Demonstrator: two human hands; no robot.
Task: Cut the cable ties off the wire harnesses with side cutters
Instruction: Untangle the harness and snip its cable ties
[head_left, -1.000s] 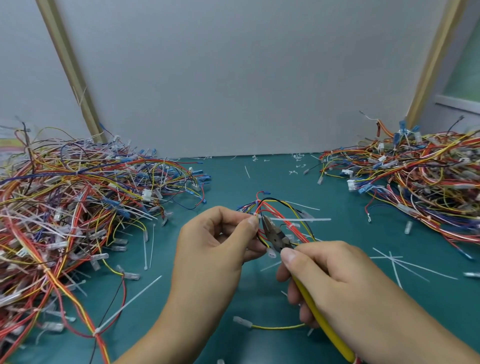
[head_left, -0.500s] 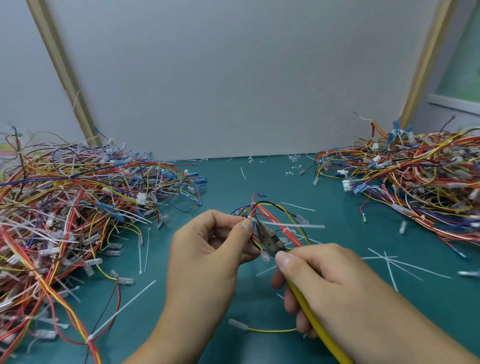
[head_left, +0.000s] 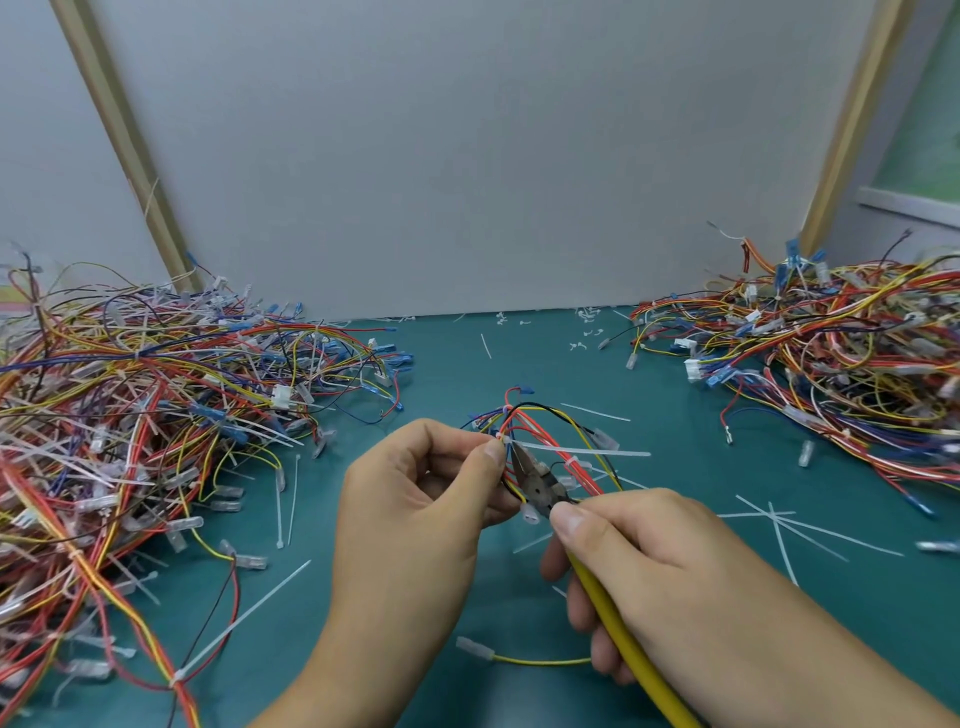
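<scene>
My left hand (head_left: 415, 499) pinches a small wire harness (head_left: 545, 431) of red, yellow, black and blue wires just above the green table. A white cable tie (head_left: 576, 449) is wrapped round the harness right at my thumb tip, and its long tail sticks out to the right. My right hand (head_left: 649, 566) grips the yellow-handled side cutters (head_left: 537, 486). The cutter tips point up and left, close to the tie's head beside my left thumb. Whether the jaws touch the tie is unclear.
A big heap of tied harnesses (head_left: 130, 426) fills the left side of the green table (head_left: 447, 364). Another heap of wires (head_left: 831, 353) lies at the right back. Loose cut ties (head_left: 779, 525) and a single yellow wire (head_left: 535, 661) lie scattered near my hands. A grey wall stands behind.
The cutter tips have crept up and left along the harness toward the tie at my left thumb. Both hands keep their hold.
</scene>
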